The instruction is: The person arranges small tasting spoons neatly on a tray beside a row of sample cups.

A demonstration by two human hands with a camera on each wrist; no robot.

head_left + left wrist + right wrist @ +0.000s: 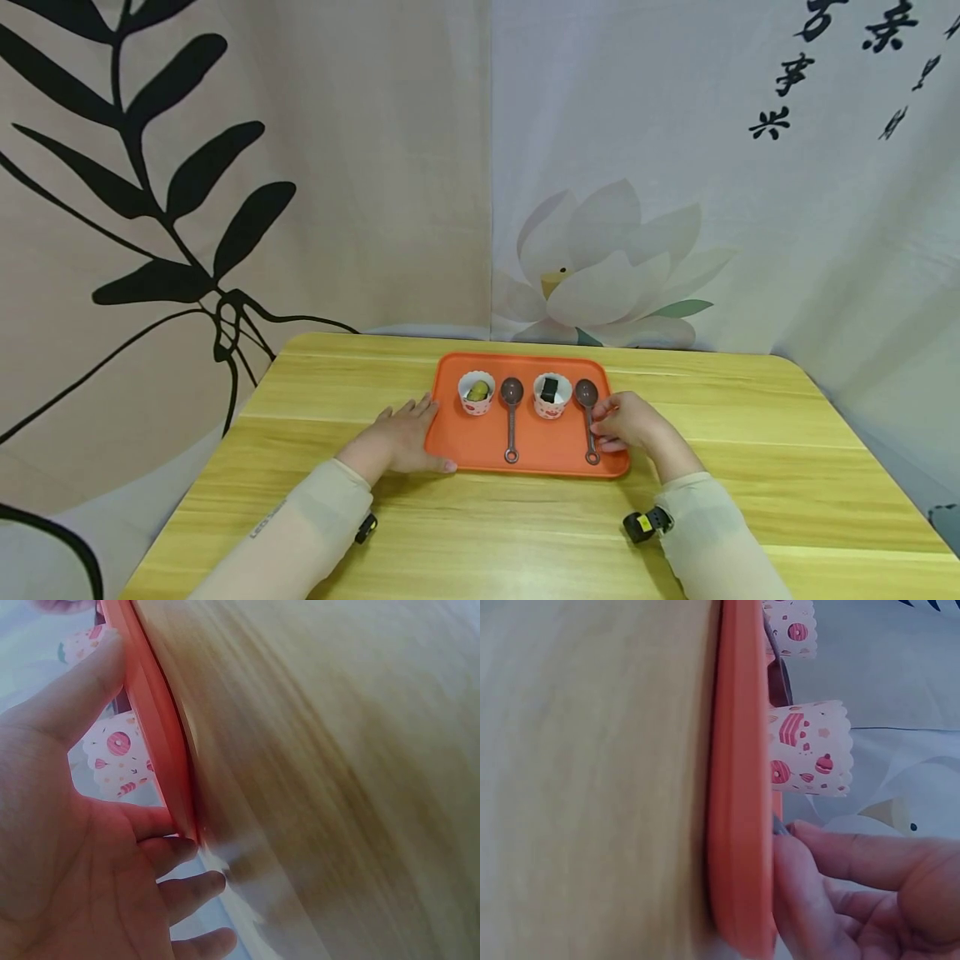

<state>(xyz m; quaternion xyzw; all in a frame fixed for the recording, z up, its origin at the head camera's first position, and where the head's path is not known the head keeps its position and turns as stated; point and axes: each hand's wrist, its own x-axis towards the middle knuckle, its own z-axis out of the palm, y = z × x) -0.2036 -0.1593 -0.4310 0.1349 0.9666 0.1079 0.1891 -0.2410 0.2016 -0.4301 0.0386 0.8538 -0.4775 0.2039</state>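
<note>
An orange tray lies on the table, bearing two paper cups and two brown-grey spoons. My left hand rests against the tray's left edge, fingers spread and thumb along the front rim. At the tray's right side, my right hand pinches the handle of the right spoon between thumb and fingertips. The left spoon lies between the cups. The left cup holds something yellow-green; the right cup holds a black-and-white piece. In the right wrist view, most of the pinched spoon is hidden behind the tray wall.
The tray sits near the back of a yellow wood-grain table. Behind the table hangs a pale cloth backdrop with dark leaves, a lotus flower and dark written characters. A black wrist strap is on the right sleeve.
</note>
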